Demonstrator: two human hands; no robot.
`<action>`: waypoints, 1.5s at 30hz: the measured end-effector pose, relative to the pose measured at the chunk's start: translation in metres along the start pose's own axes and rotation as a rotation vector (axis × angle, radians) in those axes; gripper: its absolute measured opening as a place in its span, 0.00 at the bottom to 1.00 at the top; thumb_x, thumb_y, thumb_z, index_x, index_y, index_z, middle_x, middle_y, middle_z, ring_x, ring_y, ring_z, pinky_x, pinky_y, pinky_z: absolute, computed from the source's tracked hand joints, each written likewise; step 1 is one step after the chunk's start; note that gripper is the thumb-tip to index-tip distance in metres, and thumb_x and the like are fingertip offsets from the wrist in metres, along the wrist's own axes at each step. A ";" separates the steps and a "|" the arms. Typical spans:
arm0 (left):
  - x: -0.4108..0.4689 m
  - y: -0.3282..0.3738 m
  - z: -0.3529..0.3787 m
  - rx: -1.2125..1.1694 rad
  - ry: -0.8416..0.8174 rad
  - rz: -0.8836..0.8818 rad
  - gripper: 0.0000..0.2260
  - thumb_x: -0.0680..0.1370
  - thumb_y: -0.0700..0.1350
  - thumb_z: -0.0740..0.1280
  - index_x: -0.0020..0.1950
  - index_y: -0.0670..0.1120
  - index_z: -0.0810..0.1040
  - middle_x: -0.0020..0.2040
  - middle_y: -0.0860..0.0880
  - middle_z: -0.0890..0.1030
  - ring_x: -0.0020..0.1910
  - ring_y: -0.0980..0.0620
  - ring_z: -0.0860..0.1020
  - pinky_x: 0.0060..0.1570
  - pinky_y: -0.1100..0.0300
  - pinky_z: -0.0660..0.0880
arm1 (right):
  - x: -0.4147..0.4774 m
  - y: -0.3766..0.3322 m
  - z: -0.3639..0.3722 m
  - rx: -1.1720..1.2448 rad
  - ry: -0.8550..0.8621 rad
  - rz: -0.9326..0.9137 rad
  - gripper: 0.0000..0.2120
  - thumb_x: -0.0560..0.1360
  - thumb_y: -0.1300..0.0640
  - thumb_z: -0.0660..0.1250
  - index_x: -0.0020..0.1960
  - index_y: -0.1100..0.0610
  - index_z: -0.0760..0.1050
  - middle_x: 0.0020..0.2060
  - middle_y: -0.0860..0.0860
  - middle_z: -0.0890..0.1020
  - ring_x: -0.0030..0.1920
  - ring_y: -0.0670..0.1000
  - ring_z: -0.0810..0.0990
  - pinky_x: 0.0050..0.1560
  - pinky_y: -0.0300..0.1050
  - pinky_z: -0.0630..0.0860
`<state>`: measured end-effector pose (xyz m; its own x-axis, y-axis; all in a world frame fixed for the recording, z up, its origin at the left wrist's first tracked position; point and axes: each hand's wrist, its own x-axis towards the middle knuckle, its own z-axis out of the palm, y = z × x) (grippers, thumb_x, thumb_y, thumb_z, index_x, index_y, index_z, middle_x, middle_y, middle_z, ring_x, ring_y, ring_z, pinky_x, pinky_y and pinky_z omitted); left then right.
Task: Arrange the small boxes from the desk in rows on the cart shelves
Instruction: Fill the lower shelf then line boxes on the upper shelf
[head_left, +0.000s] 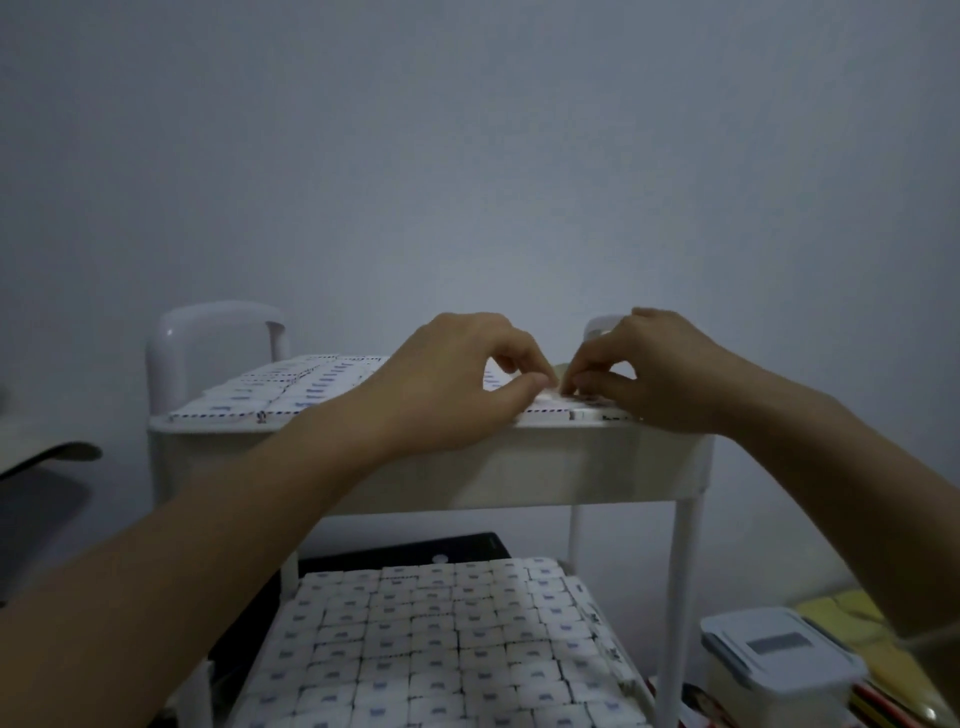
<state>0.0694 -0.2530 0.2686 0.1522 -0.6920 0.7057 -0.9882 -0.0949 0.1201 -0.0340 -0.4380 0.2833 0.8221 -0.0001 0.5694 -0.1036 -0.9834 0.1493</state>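
The left hand (441, 384) and right hand (654, 374) meet almost fingertip to fingertip over the near edge of the cart's top shelf (467, 467). The left thumb and forefinger pinch a small box (550, 399). The right hand's curled fingers touch the boxes beside it, but whether they grip cannot be told. Rows of boxes (291, 384) lie beyond the left hand, and the filled lower shelf (441, 649) lies below both wrists.
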 end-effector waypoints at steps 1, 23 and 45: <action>-0.004 -0.001 -0.002 -0.007 0.035 0.001 0.12 0.73 0.53 0.62 0.49 0.54 0.84 0.46 0.57 0.81 0.47 0.60 0.78 0.53 0.55 0.74 | -0.001 -0.002 -0.001 0.011 -0.016 0.027 0.09 0.79 0.52 0.62 0.50 0.43 0.81 0.44 0.41 0.83 0.48 0.46 0.78 0.51 0.43 0.70; -0.375 -0.055 -0.048 0.219 0.315 -0.665 0.11 0.77 0.42 0.61 0.48 0.56 0.80 0.46 0.62 0.79 0.44 0.63 0.77 0.42 0.66 0.72 | -0.075 -0.293 0.168 0.756 -0.143 -0.375 0.11 0.80 0.57 0.59 0.58 0.47 0.76 0.51 0.44 0.80 0.51 0.46 0.76 0.48 0.41 0.73; -0.500 -0.060 -0.037 0.587 0.301 -1.241 0.15 0.72 0.52 0.69 0.58 0.52 0.78 0.55 0.54 0.78 0.56 0.48 0.74 0.53 0.48 0.70 | -0.081 -0.350 0.264 1.385 -0.587 0.320 0.17 0.72 0.57 0.74 0.56 0.53 0.70 0.49 0.51 0.83 0.40 0.45 0.84 0.36 0.38 0.79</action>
<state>0.0536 0.1252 -0.0663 0.8423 0.2327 0.4862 -0.0605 -0.8554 0.5143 0.0832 -0.1414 -0.0285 0.9998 0.0202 -0.0080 -0.0011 -0.3209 -0.9471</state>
